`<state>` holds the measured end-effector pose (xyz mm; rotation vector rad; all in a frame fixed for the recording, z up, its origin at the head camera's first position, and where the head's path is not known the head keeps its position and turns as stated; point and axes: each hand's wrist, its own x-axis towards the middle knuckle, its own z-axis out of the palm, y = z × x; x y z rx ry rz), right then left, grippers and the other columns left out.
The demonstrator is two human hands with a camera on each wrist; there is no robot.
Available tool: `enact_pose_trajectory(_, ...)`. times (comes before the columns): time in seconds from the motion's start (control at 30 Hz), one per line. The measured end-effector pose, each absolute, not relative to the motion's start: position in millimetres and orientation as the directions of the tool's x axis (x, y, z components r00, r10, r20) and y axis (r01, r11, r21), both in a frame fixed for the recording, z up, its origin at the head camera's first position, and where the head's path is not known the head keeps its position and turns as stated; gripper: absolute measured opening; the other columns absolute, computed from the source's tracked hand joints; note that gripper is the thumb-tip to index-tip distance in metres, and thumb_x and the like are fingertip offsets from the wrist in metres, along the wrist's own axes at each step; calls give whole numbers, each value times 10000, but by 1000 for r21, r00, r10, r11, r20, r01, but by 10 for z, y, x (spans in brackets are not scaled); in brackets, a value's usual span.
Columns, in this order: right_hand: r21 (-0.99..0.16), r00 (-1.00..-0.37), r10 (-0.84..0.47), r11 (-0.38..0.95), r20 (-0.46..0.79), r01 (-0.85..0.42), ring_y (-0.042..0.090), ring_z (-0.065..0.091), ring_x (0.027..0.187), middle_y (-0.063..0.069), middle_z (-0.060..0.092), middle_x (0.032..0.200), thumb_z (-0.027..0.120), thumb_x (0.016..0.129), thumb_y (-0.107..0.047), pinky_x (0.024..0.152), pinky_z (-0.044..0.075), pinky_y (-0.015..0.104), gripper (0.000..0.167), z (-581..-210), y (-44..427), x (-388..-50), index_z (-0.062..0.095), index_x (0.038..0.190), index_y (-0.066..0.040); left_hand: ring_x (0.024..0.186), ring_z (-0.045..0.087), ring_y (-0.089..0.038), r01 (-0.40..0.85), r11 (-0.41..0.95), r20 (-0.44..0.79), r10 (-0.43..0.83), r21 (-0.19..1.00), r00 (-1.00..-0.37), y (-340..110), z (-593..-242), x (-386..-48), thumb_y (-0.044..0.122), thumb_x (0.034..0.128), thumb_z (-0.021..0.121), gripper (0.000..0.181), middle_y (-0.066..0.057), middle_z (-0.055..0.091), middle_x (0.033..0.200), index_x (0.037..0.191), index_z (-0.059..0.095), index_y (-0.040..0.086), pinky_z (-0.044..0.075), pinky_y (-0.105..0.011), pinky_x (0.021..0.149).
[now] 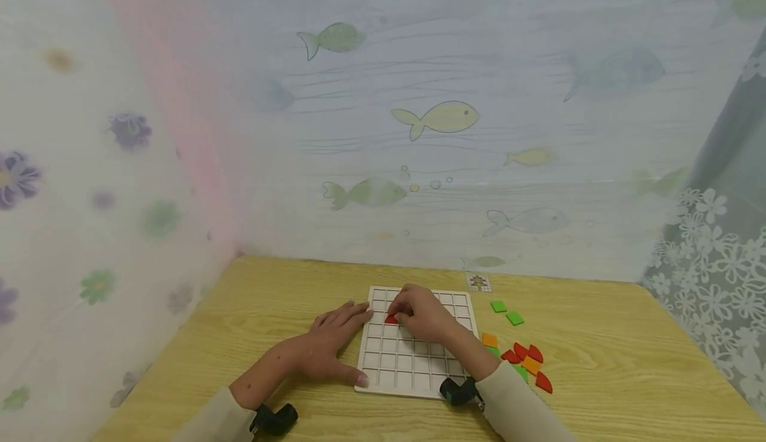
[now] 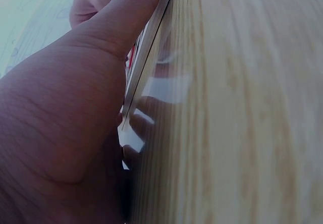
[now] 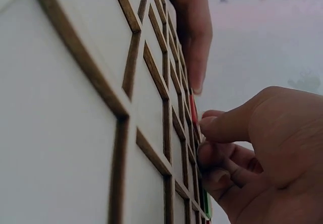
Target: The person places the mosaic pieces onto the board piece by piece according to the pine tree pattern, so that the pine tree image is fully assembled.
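A pale grid board (image 1: 404,363) lies on the table. My left hand (image 1: 323,349) rests along its left edge with fingers spread, thumb near the lower left corner. In the left wrist view, the left hand's (image 2: 65,108) thumb reaches the board's edge (image 2: 146,52). My right hand (image 1: 427,316) is over the board's upper part, thumb and fingertips around a red quarter-round piece (image 1: 391,320). In the right wrist view, the right hand (image 3: 267,153) has bent fingers close against the grid beside the red piece (image 3: 193,108); a green piece (image 3: 207,204) shows lower down.
Right of the board lie several red pieces (image 1: 544,382), orange squares (image 1: 489,340) and green squares (image 1: 499,306), some partly hidden by the right forearm. A small patterned card (image 1: 479,282) lies at the back of the wooden table (image 1: 604,342), near the curtain wall.
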<state>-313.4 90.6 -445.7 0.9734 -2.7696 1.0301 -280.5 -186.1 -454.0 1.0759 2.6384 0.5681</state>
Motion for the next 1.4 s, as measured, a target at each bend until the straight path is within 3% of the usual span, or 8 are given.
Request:
enact_pose_trajectory(0.17, -613, -812, -523, 561, 259, -556, 150, 669, 887, 8, 629, 998, 693, 1002, -17, 829, 567, 374, 126, -4453, 959, -3092, 782, 1012, -106, 1646, 8, -359, 616, 661, -65, 703, 429, -708, -1853, -4544, -2810, 755, 885, 704, 1128, -24, 76, 1792, 1724, 178, 215, 147, -703, 1213)
enact_pose_trajectory(0.3, -622, -821, -502, 559, 272, -548, 130, 625, 827, -12, 636, 995, 695, 1016, -58, 762, 545, 338, 80, -4442, 1024, -3032, 754, 1049, -100, 1646, 13, -358, 616, 662, -59, 700, 427, -712, -1847, -4551, -2816, 756, 876, 714, 1135, -21, 88, 1791, 1723, 187, 215, 149, -701, 1214)
enact_pose_trajectory(0.47, -637, -826, -497, 551, 267, -538, 95, 594, 783, -27, 656, 997, 690, 1024, -73, 696, 512, 291, 80, -4436, 1123, -2941, 735, 1085, -100, 1646, 18, -355, 616, 665, -59, 698, 422, -713, -1842, -4562, -2819, 761, 869, 717, 1144, -20, 91, 1791, 1723, 187, 216, 149, -692, 1219)
enact_pose_trajectory(1.4, -697, -900, -359, 579, 249, -424, 100, 608, 769, -7, 694, 959, 705, 1018, -63, 691, 538, 273, 67, -4338, 2101, -2702, 738, 1075, -72, 1647, 9, -349, 598, 675, -77, 688, 433, -721, -1855, -4546, -2804, 763, 862, 722, 1155, -10, 75, 1793, 1726, 176, 225, 137, -701, 1220)
